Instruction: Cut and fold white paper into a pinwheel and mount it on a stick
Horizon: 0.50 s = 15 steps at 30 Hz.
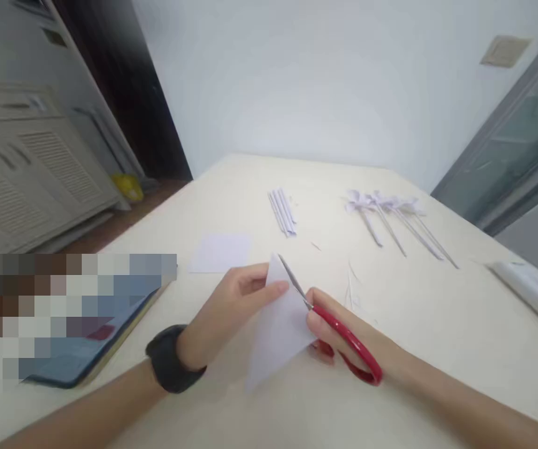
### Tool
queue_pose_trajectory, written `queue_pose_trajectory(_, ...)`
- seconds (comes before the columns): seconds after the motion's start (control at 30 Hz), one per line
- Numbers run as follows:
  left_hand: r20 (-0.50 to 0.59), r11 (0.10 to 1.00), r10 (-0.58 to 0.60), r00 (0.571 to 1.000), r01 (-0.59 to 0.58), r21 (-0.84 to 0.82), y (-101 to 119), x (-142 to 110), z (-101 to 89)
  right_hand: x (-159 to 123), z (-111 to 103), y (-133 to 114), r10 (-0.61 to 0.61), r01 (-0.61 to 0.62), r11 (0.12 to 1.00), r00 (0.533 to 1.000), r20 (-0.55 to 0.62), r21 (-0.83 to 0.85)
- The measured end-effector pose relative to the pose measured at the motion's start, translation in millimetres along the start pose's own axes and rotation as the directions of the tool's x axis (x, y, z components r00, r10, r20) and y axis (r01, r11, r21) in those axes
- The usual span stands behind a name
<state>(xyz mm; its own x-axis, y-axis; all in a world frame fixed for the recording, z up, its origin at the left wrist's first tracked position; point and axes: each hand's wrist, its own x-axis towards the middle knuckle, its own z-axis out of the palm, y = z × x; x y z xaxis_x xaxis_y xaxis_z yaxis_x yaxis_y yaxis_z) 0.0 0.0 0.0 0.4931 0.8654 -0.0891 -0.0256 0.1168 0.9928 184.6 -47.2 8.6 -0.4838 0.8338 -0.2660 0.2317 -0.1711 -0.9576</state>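
Note:
Between thumb and fingers, my left hand (241, 293) pinches a white sheet of paper (281, 330) that looks folded into a triangle. My right hand (339, 327) grips the red handles of a pair of scissors (351, 340). The scissor blades lie along the paper's upper right edge, close to its top corner; whether they are closed on it I cannot tell. Both hands are raised over the near part of the table. A dark band circles my left wrist.
On the cream table (231, 193) lie a flat white paper (220, 252), several rolled paper sticks (282, 212), several paper pinwheels (381, 202) on sticks and thin paper scraps (351, 284). A tablet-like device (86, 355) is at left, a white roll (531, 293) at right.

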Motion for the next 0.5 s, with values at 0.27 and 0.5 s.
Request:
queue_pose_trajectory(0.27,-0.005,1.000,-0.008,1.000,0.008,-0.005,-1.0,-1.3,0.1,-0.7,-2.7,-4.5,-0.022,0.022,1.000,1.000,0.009,-0.016)
queue_pose_trajectory(0.5,-0.035,1.000,0.005,0.999,-0.004,0.024,-1.7,-0.8,0.7,0.5,-3.8,-2.0,-0.028,0.028,0.999,0.999,0.022,-0.028)
